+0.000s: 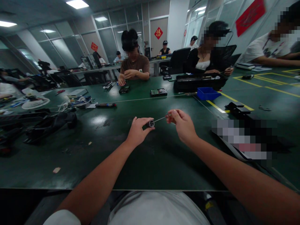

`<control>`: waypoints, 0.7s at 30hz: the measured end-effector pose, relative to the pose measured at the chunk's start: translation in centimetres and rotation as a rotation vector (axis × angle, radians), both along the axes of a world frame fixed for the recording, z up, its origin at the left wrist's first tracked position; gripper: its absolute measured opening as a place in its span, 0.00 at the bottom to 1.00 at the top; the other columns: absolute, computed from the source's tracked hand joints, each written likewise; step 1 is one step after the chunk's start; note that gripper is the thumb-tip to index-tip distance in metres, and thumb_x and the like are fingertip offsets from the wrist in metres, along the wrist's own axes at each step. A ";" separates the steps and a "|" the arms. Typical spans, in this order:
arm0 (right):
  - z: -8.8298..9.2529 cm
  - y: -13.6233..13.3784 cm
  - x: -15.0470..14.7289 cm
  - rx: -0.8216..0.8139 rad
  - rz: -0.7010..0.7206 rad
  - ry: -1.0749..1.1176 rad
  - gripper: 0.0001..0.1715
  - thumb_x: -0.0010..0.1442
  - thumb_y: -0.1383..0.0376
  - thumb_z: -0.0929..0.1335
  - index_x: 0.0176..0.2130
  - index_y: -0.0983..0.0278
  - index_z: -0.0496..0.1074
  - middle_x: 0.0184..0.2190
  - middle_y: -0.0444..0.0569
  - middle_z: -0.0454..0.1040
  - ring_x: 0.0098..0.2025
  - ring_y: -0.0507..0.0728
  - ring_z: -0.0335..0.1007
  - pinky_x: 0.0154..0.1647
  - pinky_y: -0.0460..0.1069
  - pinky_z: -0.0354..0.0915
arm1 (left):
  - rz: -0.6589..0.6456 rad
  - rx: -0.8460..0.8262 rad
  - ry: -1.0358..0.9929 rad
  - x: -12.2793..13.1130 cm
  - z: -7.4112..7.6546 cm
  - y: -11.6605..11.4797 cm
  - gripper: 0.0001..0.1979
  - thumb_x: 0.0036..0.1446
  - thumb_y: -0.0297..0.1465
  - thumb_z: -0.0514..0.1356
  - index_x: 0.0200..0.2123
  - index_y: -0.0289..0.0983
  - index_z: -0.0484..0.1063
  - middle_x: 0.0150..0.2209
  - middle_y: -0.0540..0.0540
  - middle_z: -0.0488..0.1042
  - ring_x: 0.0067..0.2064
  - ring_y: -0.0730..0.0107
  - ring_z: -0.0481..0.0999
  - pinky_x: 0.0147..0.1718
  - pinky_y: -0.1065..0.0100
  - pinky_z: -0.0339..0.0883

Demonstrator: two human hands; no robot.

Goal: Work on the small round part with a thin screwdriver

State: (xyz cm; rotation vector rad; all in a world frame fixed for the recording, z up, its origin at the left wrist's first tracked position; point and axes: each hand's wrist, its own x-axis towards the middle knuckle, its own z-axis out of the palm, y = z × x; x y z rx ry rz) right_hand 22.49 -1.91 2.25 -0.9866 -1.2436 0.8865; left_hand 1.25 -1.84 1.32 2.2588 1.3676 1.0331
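My left hand (138, 130) pinches a small dark cylindrical part (151, 123) between thumb and fingers. Its round, light-rimmed end faces me, and some inner structure shows inside the ring. To the right, my right hand (182, 122) is closed on a thin screwdriver (160, 119). A slim metal shaft runs from a reddish bit at the fingertips toward the part. The shaft's far end lies at the part's upper right edge; whether it touches is too small to tell. My fingers hide most of the handle. Both hands are above the green table (150, 165).
A blue bin (208, 93) and a long black housing (200, 82) stand at the back right. Circuit-board devices (158, 92) lie ahead. A pen-like tool (106, 105), cables (77, 102) and black parts (50, 126) are left. Co-workers (134, 62) sit opposite.
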 end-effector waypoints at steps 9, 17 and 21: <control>-0.3 0.6 0.3 0.004 -0.060 -0.038 0.17 0.64 0.50 0.66 0.33 0.61 0.70 0.27 0.46 0.73 0.27 0.53 0.67 0.30 0.50 0.64 | 0.009 -0.049 0.058 -0.1 -0.1 0.3 0.19 0.58 0.33 0.67 0.53 0.46 0.74 0.54 0.46 0.77 0.56 0.56 0.73 0.65 0.41 0.49; 0.4 -1.1 -0.4 0.158 -0.055 -0.282 0.12 0.68 0.57 0.63 0.39 0.61 0.70 0.30 0.47 0.76 0.31 0.55 0.73 0.34 0.52 0.68 | 0.027 0.009 0.071 0.0 0.1 0.0 0.19 0.57 0.32 0.68 0.52 0.47 0.75 0.54 0.47 0.77 0.58 0.57 0.72 0.65 0.42 0.47; 0.3 -1.4 -0.7 0.212 -0.075 -0.331 0.10 0.68 0.57 0.63 0.41 0.60 0.69 0.31 0.47 0.77 0.34 0.56 0.75 0.37 0.53 0.69 | 0.031 0.036 0.080 0.0 0.1 -0.1 0.19 0.58 0.32 0.68 0.52 0.47 0.75 0.54 0.48 0.77 0.57 0.58 0.72 0.65 0.42 0.47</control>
